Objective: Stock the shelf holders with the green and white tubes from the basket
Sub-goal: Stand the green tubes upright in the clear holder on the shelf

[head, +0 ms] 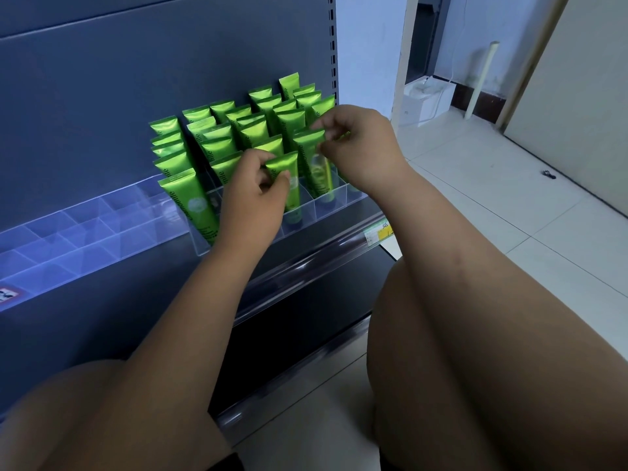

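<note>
Fingers of left hand (253,198): curled, with thumb and fingertips pinching the crimped top of the front tube (287,188).
Fingers of right hand (360,144): curled, pinching the top corner of the second tube (310,154).
Front tube: stood upright in a front compartment of the holder (334,198).
Second tube: stood one row behind the front tube, slightly to its right.
Other tubes (207,130): green, standing cap-down in stepped rows across the holder.
Holder: clear plastic, at the right end of the shelf (306,263).
Second holder (85,229): clear, just left of the first.
Price tag (377,234): yellow, on the shelf's front edge.
Knees (475,334): bare, below both forearms.
</note>
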Available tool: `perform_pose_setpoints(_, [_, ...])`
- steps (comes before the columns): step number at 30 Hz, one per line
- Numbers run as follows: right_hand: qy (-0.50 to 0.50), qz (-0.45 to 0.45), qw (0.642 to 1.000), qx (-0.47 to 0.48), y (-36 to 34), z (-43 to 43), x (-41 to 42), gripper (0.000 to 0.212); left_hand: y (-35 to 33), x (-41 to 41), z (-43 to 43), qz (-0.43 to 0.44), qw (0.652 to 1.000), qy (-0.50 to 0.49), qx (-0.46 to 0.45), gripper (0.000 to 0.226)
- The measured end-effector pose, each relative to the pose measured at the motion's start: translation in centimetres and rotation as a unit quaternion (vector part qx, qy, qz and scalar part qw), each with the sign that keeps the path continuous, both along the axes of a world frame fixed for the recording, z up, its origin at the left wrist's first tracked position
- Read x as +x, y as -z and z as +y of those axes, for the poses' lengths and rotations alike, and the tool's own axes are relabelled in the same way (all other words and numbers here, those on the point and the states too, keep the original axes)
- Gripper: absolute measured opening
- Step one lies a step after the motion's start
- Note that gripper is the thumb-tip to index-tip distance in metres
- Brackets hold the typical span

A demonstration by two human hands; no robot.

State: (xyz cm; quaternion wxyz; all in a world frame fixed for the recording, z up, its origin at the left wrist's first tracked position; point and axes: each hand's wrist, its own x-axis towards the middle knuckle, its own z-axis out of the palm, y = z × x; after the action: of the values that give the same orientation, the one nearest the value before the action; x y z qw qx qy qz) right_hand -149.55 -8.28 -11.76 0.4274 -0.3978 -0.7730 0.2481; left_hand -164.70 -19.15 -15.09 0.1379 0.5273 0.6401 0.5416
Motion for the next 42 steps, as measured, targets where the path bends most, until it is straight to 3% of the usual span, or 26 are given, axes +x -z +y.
perform_pose_setpoints(30, [0.083, -0.079, 0.989, 0.094, -0.5, -0.8, -0.8, 0.034, -1.0, -0.3, -0.7, 0.1, 0.993, -0.039, 0.049, 0.023])
perform_pose_setpoints(42, [0.093, -0.096, 0.988, 0.076, -1.0, -0.9, -1.2, 0.036, -1.1, -0.4, -0.9, 0.107, 0.992, -0.059, 0.03, 0.026])
